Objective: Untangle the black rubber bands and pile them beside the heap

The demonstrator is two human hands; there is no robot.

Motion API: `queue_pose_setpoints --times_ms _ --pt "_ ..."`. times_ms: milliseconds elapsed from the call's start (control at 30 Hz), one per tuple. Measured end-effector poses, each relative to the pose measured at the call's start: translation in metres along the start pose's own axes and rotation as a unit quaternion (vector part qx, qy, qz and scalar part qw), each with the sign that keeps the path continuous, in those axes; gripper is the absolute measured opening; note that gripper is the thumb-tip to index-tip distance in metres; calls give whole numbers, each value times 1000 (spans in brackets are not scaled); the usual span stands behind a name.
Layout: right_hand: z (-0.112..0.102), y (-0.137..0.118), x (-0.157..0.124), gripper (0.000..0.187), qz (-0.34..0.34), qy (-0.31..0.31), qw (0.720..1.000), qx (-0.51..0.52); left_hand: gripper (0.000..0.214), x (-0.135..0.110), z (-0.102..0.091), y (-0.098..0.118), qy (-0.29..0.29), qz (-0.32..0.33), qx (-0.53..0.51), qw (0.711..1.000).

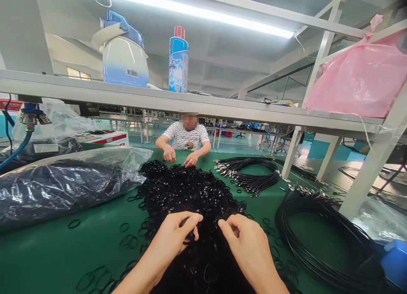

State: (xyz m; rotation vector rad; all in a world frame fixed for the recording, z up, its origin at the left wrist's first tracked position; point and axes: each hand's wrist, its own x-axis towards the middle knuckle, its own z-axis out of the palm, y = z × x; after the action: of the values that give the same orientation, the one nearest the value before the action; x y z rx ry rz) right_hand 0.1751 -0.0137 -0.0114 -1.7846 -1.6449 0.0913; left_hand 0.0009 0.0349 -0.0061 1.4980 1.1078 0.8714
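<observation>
This is a factory workshop: strip light [203,13] at twelve o'clock, air hose [18,149] at nine, coiled cables [284,226] at four.

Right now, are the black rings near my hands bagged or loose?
Loose: the black rings lie heaped on the green tabletop, some scattered.

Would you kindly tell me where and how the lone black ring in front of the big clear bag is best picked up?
The lone black ring is probably best pinched by its near rim, thumb outside and fingertip inside, coming down from the near side. It lies flat on the green table with an open centre for a fingertip, while the clear bag bulges just beyond it.
</observation>
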Motion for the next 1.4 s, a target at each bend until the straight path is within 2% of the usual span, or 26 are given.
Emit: queue_pose_setpoints --times_ms 100,167,300,367,467,600,733,900,1067,1400 --pt "0 -4 -4 18 -34 16 998 41 49 -2 1 3 -44 -39 -106 993" --pt "-2 -12 -8 18 -59 14 992 115 50 -5 4 6 -62 -45 -146 986" --pt "-2 -29 -15 17 -85 -48 973 207 55 -13 14 14 -95 -54 -160 981" --pt "0 -32 -16 20 -92 -48 968 228 56 -15 16 16 -96 -60 -166 980" --pt "2 -27 -13 23 -62 -42 950 304 51 -16 15 15 -106 -55 -186 975" --pt "5 -15 -6 23 -7 -74 919 386 39 -13 10 12 -140 -32 -186 972" --pt "8 -11 -3 30 1 -47 929 366 31 -10 10 9 -139 -33 -148 979" --pt "6 -10 -4 32 10 -22 939 343 31 -6 10 3 -91 -27 -92 991" --pt "1 -9 -2 27 13 -12 943 332 30 -4 6 5 -45 -23 -79 996" --pt "-3 -11 -5 26 3 -1 964 264 32 -7 11 5 -55 -28 -40 997"
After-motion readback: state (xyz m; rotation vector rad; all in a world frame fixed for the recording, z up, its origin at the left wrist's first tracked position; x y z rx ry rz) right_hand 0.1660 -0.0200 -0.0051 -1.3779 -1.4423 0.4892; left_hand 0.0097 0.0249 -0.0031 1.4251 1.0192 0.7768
